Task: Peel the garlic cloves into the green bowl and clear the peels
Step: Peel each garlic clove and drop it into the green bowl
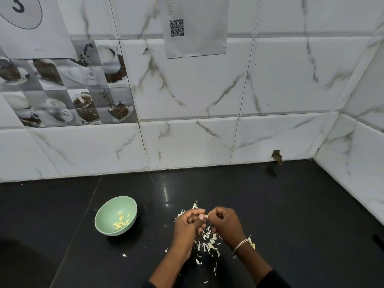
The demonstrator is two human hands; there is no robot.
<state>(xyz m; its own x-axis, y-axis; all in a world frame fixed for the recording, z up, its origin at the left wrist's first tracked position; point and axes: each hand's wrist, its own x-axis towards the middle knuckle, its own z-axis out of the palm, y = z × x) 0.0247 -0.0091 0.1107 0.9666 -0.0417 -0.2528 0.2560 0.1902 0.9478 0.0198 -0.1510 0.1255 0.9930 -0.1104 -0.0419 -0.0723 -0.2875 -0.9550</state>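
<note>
peeled garlic cloves (121,222) lie in the green bowl (104,210) at the left of the black countertop (291,204). to its right the left hand (188,223) curls round a garlic clove (202,216) while the right hand (225,222), close against it, pinches the clove's skin. loose peels (209,243) litter the counter under both hands.

Left hand (188,223): bare, fingers and knuckles uncovered.
Right hand (225,221): bare as well.
Bracelet (241,245): a silver-coloured chain of small links, worn round the right wrist; it looks bright and shiny.
Forearms: bare from the wrists back to the sleeves.
Left sleeve (145,285): dark, close to black; only a small edge shows at the bottom of the view.
Right sleeve (275,279): the same dark fabric, plain, with a larger patch showing and its cuff edge crossing the forearm.
</note>
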